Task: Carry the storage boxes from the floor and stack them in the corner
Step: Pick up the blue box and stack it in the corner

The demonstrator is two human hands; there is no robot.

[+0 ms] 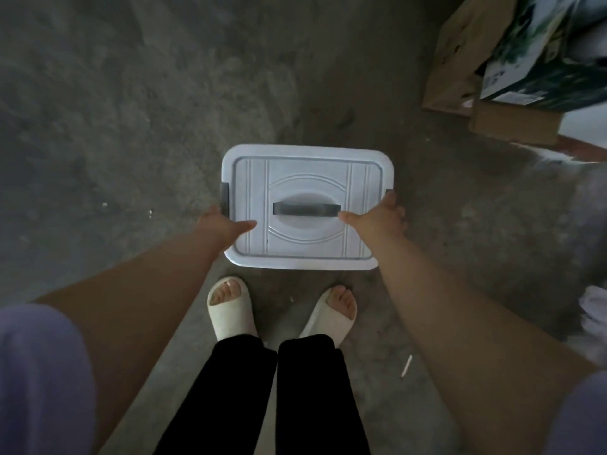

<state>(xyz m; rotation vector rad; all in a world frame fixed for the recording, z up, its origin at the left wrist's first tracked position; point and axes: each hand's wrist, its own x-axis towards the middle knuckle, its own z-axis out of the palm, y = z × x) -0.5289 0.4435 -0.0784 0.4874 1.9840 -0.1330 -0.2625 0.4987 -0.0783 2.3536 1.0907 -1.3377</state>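
A white plastic storage box (307, 178) with a ribbed lid, a grey top handle (306, 208) and grey side latches is below me, just ahead of my feet. My left hand (220, 224) grips its left side, thumb lying on the lid and fingers hidden under the rim. My right hand (377, 218) grips the right side the same way, thumb on the lid near the handle's end. Whether the box rests on the concrete floor or hangs just above it, I cannot tell.
Brown cardboard boxes (460, 60) and a printed green-and-white carton (542, 57) stand at the upper right. My feet in white slippers (230, 310) are right behind the box. A small white stick (406, 366) lies on the bare concrete floor (131, 110) at lower right.
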